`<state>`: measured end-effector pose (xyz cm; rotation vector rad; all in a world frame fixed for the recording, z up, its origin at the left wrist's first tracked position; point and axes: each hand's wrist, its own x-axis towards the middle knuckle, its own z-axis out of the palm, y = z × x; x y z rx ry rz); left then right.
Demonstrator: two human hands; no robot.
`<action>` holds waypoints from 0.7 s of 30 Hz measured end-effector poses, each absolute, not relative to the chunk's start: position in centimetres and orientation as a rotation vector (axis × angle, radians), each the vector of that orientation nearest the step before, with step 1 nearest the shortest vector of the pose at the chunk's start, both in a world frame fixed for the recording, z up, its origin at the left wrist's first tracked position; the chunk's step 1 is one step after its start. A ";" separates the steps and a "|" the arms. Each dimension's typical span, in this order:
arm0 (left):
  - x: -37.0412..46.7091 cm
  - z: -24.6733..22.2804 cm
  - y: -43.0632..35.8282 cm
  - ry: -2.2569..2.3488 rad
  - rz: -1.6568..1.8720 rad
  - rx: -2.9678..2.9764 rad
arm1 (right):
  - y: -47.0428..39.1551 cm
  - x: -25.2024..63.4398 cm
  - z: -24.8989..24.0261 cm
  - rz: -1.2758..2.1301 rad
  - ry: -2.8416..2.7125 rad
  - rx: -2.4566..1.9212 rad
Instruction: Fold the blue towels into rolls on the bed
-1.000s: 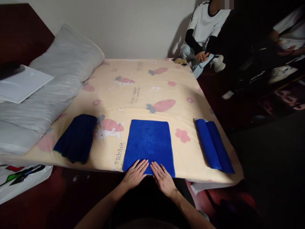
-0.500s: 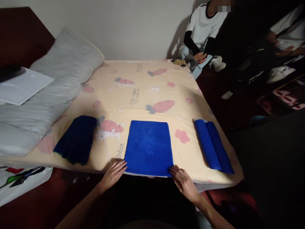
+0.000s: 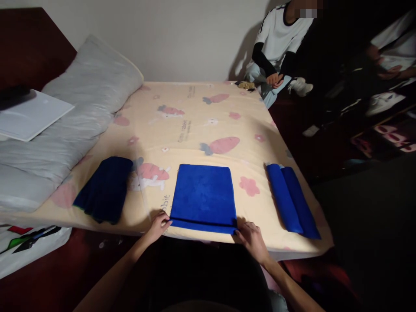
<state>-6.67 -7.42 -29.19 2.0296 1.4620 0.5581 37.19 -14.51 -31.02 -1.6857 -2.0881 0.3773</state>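
A blue towel [image 3: 204,190] lies flat on the bed in front of me, its near edge turned up in a narrow fold. My left hand [image 3: 160,227] pinches the left end of that fold. At the right end, my right hand [image 3: 251,238] grips the other corner, fingers curled around it. Two rolled blue towels [image 3: 287,199] rest side by side on the right. Over on the left is a darker, loosely bunched blue cloth [image 3: 107,188], apart from both hands.
The bed [image 3: 195,125] has a yellow sheet with carrots and flowers. A grey quilt [image 3: 81,86] with a white board [image 3: 35,115] on it occupies the left. One person [image 3: 276,47] sits beyond the far right corner; another person [image 3: 394,56] sits farther right. A white bag [image 3: 35,251] is below the bed's left edge.
The towel's near edge, flat before, is now lifted and folded away from me. Both hands have shifted slightly forward and closed from lying on the corners to gripping them.
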 end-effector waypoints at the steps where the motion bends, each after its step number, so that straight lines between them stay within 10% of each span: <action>1: -6.5 -29.3 -7.4 1.483 0.548 2.039 | -14.4 37.1 -31.2 0.338 -2.113 -1.678; 21: -5.7 -29.3 -8.6 1.567 0.564 2.100 | -14.8 16.4 -32.1 0.198 -2.460 -1.191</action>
